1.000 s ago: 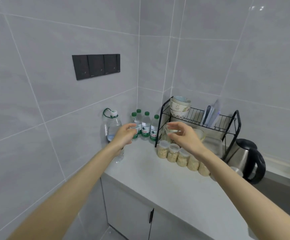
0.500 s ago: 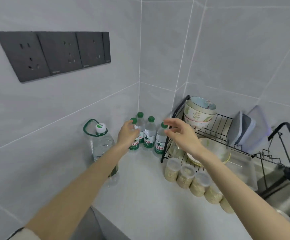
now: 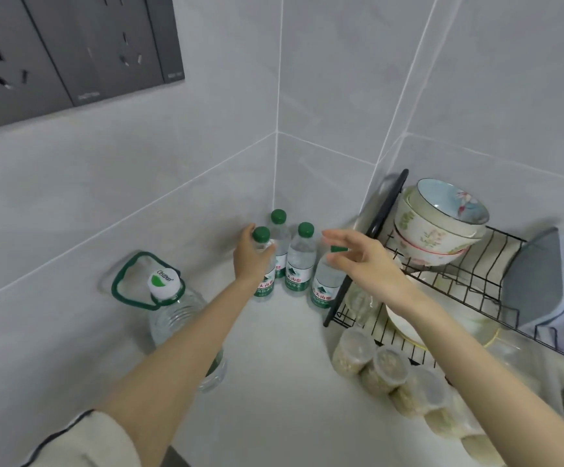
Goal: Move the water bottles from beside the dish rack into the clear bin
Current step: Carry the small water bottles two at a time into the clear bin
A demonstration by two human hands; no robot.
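Observation:
Several small water bottles with green caps and green labels stand in the counter corner, left of the black dish rack [image 3: 371,230]. My left hand [image 3: 252,257] curls around the front-left bottle [image 3: 263,288] just below its cap. Behind it stand a rear bottle [image 3: 278,230] and a middle bottle [image 3: 299,264]. My right hand [image 3: 358,261] hovers with fingers spread over the bottle nearest the rack [image 3: 322,288], partly hiding its cap, not gripping it. No clear bin is in view.
A large water jug [image 3: 172,318] with a green handle stands at the left wall. Clear tubs of grain [image 3: 381,369] line the rack's front. Bowls [image 3: 439,220] and a grey lid [image 3: 543,278] sit in the rack. Dark wall sockets [image 3: 71,48] hang above.
The view has moved closer to the corner. My left hand has wrapped around the front-left bottle. My right hand has come nearer to the bottle beside the rack.

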